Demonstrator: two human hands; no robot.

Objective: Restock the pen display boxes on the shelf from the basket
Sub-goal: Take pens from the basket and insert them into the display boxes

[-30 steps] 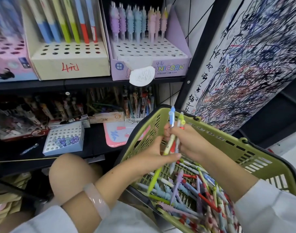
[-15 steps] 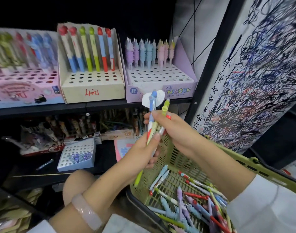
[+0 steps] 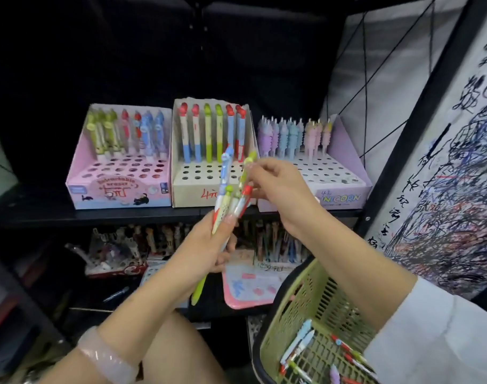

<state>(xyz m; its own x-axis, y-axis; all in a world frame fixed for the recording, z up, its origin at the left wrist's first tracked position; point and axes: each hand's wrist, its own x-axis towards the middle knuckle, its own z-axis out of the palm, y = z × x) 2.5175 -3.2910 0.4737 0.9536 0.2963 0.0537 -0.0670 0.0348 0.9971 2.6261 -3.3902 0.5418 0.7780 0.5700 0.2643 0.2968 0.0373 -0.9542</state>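
My left hand grips a bundle of pens upright in front of the shelf, their blue, green and red tops fanned out. My right hand pinches the top of a green pen in that bundle. Behind them stands the cream display box with a back row of pens and several bare holes. A pink box stands to its left and a lilac unicorn box to its right. The green basket at lower right holds loose pens.
The black shelf edge runs under the boxes. The lower shelf carries more pen boxes and a pink pad. A scribbled test board leans on the right. My knee is at bottom centre.
Both hands rose from the basket to shelf height with the pens. The view tilted up, bringing all three display boxes into sight. My right hand shifted to the top of the green pen.
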